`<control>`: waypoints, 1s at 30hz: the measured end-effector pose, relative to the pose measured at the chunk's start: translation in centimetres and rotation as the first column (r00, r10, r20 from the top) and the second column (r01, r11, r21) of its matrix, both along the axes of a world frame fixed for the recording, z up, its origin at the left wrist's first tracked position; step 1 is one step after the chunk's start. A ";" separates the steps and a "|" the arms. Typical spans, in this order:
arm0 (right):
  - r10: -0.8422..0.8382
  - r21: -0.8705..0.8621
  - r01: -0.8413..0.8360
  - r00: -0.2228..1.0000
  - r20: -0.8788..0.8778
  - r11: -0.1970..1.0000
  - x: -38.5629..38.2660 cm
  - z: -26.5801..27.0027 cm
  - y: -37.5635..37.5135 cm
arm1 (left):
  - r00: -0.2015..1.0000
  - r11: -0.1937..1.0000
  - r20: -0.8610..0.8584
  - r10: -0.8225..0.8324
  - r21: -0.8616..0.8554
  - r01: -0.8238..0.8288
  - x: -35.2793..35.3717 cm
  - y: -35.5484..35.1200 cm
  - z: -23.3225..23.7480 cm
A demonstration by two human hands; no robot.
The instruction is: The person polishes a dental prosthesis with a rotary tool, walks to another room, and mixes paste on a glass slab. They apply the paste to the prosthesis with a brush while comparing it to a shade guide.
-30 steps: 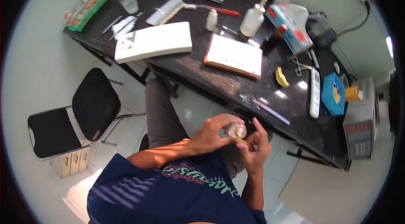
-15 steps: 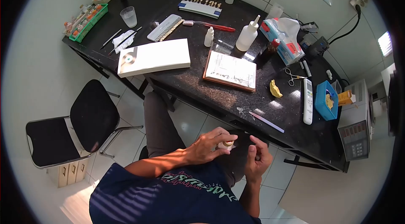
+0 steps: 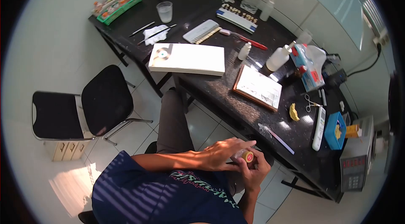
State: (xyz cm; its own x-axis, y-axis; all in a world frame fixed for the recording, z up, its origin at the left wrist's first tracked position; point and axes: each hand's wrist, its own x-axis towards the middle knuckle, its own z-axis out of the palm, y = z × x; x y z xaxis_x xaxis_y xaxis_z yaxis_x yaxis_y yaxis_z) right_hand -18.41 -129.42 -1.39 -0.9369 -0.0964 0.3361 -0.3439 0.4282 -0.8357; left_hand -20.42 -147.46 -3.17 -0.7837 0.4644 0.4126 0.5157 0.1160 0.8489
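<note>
A small clear bottle (image 3: 239, 154) with a gold-rimmed, red-centred cap (image 3: 249, 157) is between my two hands above my lap. My left hand (image 3: 217, 154) grips it from the left, fingers reaching across its far side and thumb below. On the right, my right hand (image 3: 258, 169) is closed around the cap end, with its thumb against the near side. The cap faces up towards me. Parts of the bottle and several fingertips are hidden.
On the black table (image 3: 211, 93) ahead are a white box (image 3: 190, 57), a notepad (image 3: 259, 86), a squeeze bottle (image 3: 278, 57), a yellow piece (image 3: 294, 112), a purple-handled tool (image 3: 280, 141) and a remote (image 3: 319, 129). A black chair (image 3: 107, 101) stands left.
My right hand has come in from the right and taken hold at the bottle's cap end. The bottle has moved right and tilted. My view has turned, shifting the table.
</note>
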 end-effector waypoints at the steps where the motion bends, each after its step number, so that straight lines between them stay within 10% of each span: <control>1: 0.033 0.003 -0.033 0.999 -0.003 0.999 -0.1 0.2 -0.1 | 1.000 1.000 -0.013 0.012 -0.002 -0.013 0.2 0.0 0.4; 9: 0.011 -0.082 -0.003 0.995 0.097 0.997 0.1 -1.9 -2.0 | 0.885 0.874 -0.173 0.432 0.321 -0.364 -0.9 -6.5 0.6; 14: -0.148 0.488 -0.002 0.952 0.269 0.873 1.8 -12.6 2.7 | 0.265 0.415 -0.422 0.867 0.317 -0.853 -3.4 -19.1 1.3; 18: -0.210 0.452 0.188 0.978 0.000 0.872 2.7 -16.6 5.8 | 0.294 0.239 0.053 0.954 0.457 -0.857 -5.1 -30.5 1.9; 21: -0.302 0.479 0.061 0.844 0.444 0.876 3.8 -20.4 11.8 | 0.510 0.234 0.372 0.776 0.581 -0.779 -5.9 -35.1 2.2; 30: -0.441 0.708 0.151 0.863 0.246 0.690 1.2 -20.8 9.3 | 0.680 0.240 0.415 0.605 0.719 -0.652 -8.7 -41.1 -0.7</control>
State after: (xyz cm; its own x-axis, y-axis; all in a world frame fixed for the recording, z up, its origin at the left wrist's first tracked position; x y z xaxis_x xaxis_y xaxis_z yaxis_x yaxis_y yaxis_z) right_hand -17.22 -120.11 -22.22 -0.9852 0.1535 -0.0762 0.1703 0.9269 -0.3346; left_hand -29.16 -188.54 -3.88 -0.6975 -0.6757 0.2389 0.5595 -0.3051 0.7706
